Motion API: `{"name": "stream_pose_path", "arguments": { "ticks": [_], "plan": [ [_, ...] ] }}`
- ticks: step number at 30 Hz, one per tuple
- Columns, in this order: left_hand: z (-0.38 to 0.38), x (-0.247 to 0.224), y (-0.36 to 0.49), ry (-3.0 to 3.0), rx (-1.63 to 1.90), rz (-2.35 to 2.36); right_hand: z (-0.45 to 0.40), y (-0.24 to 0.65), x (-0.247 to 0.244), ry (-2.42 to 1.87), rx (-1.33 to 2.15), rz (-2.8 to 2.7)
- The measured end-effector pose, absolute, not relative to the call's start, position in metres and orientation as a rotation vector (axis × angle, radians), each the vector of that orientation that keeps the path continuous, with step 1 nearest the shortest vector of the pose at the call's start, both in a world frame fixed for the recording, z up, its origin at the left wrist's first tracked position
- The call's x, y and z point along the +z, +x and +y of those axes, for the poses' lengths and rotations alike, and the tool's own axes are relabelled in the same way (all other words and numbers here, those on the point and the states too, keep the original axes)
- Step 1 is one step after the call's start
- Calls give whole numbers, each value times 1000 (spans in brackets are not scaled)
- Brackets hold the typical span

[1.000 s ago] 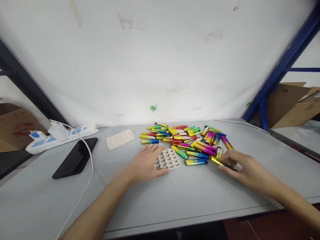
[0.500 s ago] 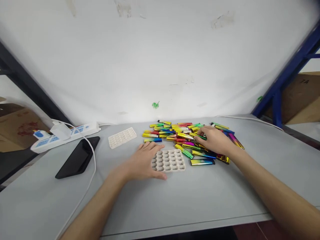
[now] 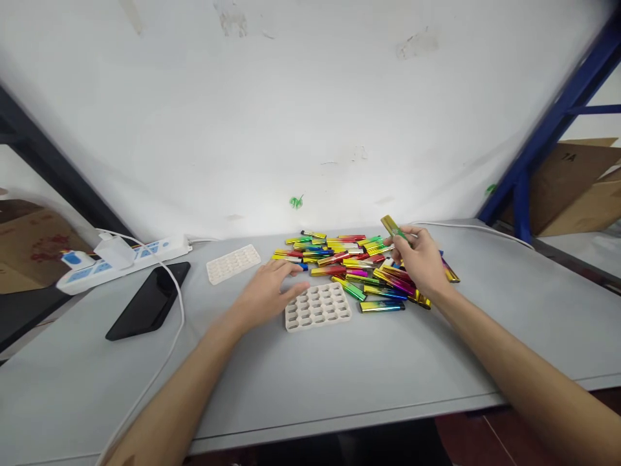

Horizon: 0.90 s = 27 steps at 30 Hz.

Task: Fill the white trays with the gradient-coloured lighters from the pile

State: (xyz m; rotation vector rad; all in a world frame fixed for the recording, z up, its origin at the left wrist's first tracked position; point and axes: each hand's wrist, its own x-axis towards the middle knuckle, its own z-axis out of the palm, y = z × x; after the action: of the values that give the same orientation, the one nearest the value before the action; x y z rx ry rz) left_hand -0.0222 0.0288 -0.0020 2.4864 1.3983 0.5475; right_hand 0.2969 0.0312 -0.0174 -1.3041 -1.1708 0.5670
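Note:
My right hand (image 3: 423, 259) pinches a shiny yellow-green lighter (image 3: 394, 228) between thumb and fingers, lifted above the pile and tilted. Below it lies a loose heap of metallic lighters (image 3: 339, 261) in yellow, red, blue, green and purple. My left hand (image 3: 269, 290) is open, thumb apart from the fingers. Its fingertips hover by a blue-ended lighter (image 3: 304, 266) at the heap's left edge; whether they touch it I cannot tell. Just right of its thumb, a pale tray (image 3: 318, 318) with rows of oval holes lies flat, its holes bare.
A second pale holed tray (image 3: 233, 264) rests further left. Beside it are a black phone (image 3: 148, 303) and a white power strip (image 3: 125, 260), with a white cable (image 3: 180, 310) running across the grey table (image 3: 339, 375). A white wall (image 3: 310, 116) stands behind.
My right hand has risen out of the heap with a lighter. My left hand has moved off the near tray, up and left, uncovering its holes. The view has shifted slightly.

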Motion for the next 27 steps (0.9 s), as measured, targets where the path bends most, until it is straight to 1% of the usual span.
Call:
{"name": "stream_pose_path", "arguments": {
  "ticks": [3, 6, 14, 23, 27],
  "plan": [
    [36, -8, -26, 2535, 683, 1450, 28, 293, -10, -1143, 711, -1090],
    [38, -11, -26, 2552, 736, 1479, 24, 288, -5, -1056, 807, -1046],
    [32, -15, -12, 2534, 641, 1389, 17, 279, -1, -963, 1180, -868],
    [29, -13, -7, 2509, 611, 1374, 9, 274, 3, -939, 1314, -1024],
    [29, -14, -7, 2499, 614, 1370, 10, 274, 3, -890, 1320, -1066]
  ]
}}
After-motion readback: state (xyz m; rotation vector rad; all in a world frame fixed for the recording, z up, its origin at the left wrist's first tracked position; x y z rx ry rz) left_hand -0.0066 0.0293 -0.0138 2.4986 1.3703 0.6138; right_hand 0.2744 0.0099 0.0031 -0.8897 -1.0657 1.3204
